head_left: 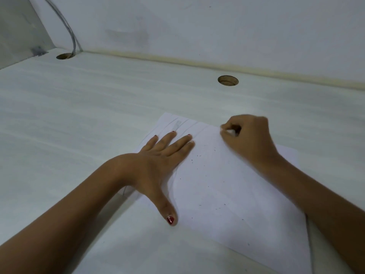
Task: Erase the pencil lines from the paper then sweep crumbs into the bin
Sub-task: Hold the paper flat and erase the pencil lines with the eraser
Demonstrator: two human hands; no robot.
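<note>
Currently your right hand is curled round a small white eraser, tip down on the far edge of the paper. Your left hand lies flat on the sheet's left part, fingers straight and spread, thumb stretched toward you, pinning it to the desk. The remaining pencil lines are faint. They sit just left of the eraser, between it and your left fingertips, and run from the far edge back toward you with a leftward slant. The right hand is the nearer one and already has the tool, so the next strokes probably want to go leftward and along that slant, not across it. Your left fingertips rest on or just beside the leftmost lines, so that hand may have to shift before those can be reached. Dark crumbs are scattered over the middle of the sheet, near your left fingers and toward its near edge. No bin is in view, so you cannot yet tell which way to sweep. Two round holes are cut in the desk further back, well apart from the paper, and a grey cable drops into the left one.
</note>
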